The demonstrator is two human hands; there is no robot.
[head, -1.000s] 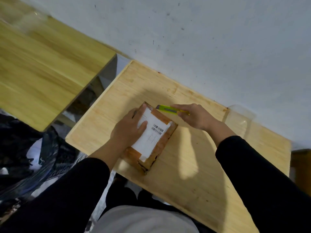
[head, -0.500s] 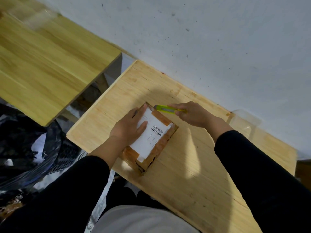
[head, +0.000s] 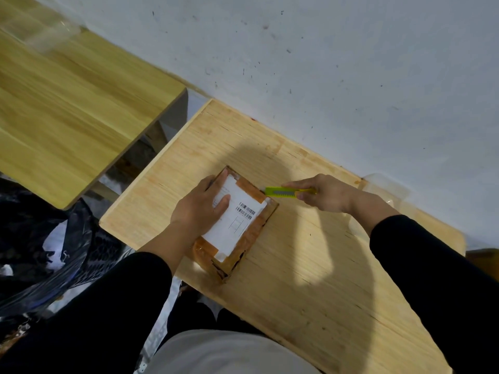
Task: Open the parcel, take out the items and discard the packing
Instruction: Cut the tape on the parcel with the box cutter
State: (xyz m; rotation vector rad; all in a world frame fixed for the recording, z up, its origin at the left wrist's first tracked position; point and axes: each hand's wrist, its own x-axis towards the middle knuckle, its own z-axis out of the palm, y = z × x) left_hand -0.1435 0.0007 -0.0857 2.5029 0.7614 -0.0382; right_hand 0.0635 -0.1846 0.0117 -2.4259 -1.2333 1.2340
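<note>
Pressing down on a small cardboard parcel (head: 237,225) with the left hand (head: 198,210), palm flat and fingers spread over the near part of its white shipping label (head: 236,217), gripping nothing. Lying flat on the light wooden worktop (head: 310,279), the parcel sitting about midway between the left edge and the far edge against the wall, turned at a slant to those edges. Holding a yellow-green box cutter (head: 286,192) in the right hand (head: 326,194), fingers curled tight around the handle, the tip touching or just beside the parcel's far corner where brown tape (head: 249,188) crosses the top. Judging from this, still working at the very first step: cutting the tape. Showing no raised flap, no contents out, the label and tape looking whole apart from some ragged cardboard at the near corner. Remaining, by the look of it: slitting the seams, lifting the flaps, taking the items out, and getting rid of the packing. Sitting on the floor off the worktop's left edge, a dark plastic bag (head: 35,252), possibly meant for the waste, though not certain. Resting by the far right corner against the wall, something clear and plastic (head: 383,188), too faint to identify.
</note>
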